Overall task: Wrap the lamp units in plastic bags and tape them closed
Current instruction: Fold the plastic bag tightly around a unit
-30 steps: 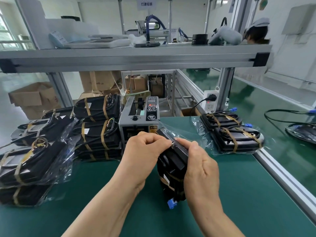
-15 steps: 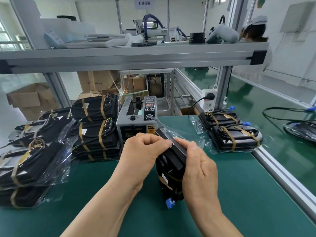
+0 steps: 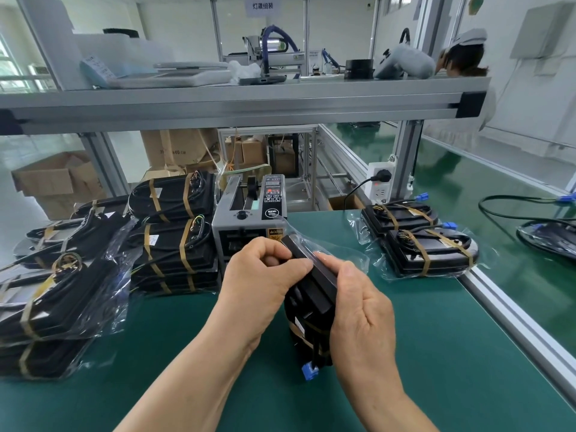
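Mat (image 3: 436,353) open rightward to rail (image 3: 511,319). Lamp unit (image 3: 311,300) on edge at mat centre, plastic bag (image 3: 336,254) loose around its top; left hand (image 3: 265,275) and right hand (image 3: 361,310) both grip that top.

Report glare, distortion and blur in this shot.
Head view: wide-angle distortion splays the frame posts outward; glare streaks the plastic bag over the lamp unit and the bagged stack at left; left hand and right hand sharp; window at far left blown out.
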Motion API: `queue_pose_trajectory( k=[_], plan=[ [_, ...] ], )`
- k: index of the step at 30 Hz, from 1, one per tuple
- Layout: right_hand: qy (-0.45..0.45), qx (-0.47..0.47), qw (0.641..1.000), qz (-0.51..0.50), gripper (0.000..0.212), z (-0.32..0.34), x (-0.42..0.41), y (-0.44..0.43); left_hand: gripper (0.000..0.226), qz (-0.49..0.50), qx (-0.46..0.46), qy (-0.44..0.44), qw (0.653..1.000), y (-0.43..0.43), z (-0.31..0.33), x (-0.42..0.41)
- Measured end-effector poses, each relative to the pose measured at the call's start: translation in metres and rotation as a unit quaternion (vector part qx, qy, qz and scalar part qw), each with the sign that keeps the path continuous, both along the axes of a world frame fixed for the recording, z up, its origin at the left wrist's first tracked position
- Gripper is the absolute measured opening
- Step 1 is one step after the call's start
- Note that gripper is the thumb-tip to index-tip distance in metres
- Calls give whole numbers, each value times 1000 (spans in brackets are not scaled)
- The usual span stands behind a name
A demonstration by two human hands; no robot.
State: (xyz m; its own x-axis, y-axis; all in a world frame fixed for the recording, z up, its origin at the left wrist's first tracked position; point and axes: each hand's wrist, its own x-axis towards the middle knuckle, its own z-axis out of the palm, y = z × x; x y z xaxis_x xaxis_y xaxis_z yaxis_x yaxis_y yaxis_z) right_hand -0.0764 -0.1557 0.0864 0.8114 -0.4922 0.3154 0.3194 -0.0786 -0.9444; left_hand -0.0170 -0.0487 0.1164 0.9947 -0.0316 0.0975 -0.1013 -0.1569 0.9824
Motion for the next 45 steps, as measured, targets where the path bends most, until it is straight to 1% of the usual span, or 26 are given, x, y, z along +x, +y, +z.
queue_pose_trajectory(
  k=[4,8,9,12,15,17,21,22,23,24,26,27,29,31,35,37,39,40,42,43,45],
  plan=[
    [-17,-35,999,-3,40,3,-2,3,18,16,-39,15,999,-2,-2,4],
    [-21,-21,1000,1,39,3,-3,3,16,-1,-35,7,999,1,-5,6],
    [-23,-16,1000,-1,39,3,-3,2,19,-18,-28,6,999,3,-5,6],
    [-30,-6,1000,-1,41,3,-3,-2,37,-71,17,9,997,9,-3,9],
    [-32,5,999,8,41,-1,-2,-5,42,-79,64,2,995,12,5,14],
    [-34,33,999,17,41,-3,-1,-5,48,-80,79,-2,994,14,10,18],
    [-39,34,998,29,38,-6,-1,-9,67,-91,97,38,990,15,13,23],
    [-39,35,998,36,38,-8,-1,-10,70,-102,91,49,989,15,12,23],
    [-39,40,998,43,39,-10,0,-11,67,-120,77,60,988,15,11,22],
    [-44,48,997,49,39,-13,-1,-12,58,-142,61,60,986,15,11,20],
    [-72,65,993,61,38,-20,-1,-10,41,-173,54,21,983,17,12,15],
    [-87,65,992,68,38,-23,-1,-8,40,-176,64,-9,982,19,14,14],
    [-107,63,987,99,39,-29,2,-5,44,-154,105,-70,980,24,21,13],
    [-97,88,978,165,38,-32,7,-4,46,-121,156,-125,972,30,25,14],
    [-44,198,928,312,40,-36,8,-11,59,-73,202,-178,960,35,15,5],
    [-32,208,917,340,47,-43,4,-11,60,-67,225,-207,950,36,5,-1],
    [-19,181,925,333,53,-50,-1,-9,62,-62,249,-228,939,38,-6,-8],
    [-6,151,938,312,55,-51,-4,-9,63,-59,256,-232,937,39,-12,-12],
    [24,67,966,247,55,-50,-8,-9,66,-55,262,-238,934,42,-24,-20],
    [37,25,975,220,56,-47,-9,-10,68,-58,264,-243,932,42,-28,-24],
    [62,-44,980,184,61,-41,-10,-11,70,-70,261,-250,930,41,-35,-31]
  ],
)
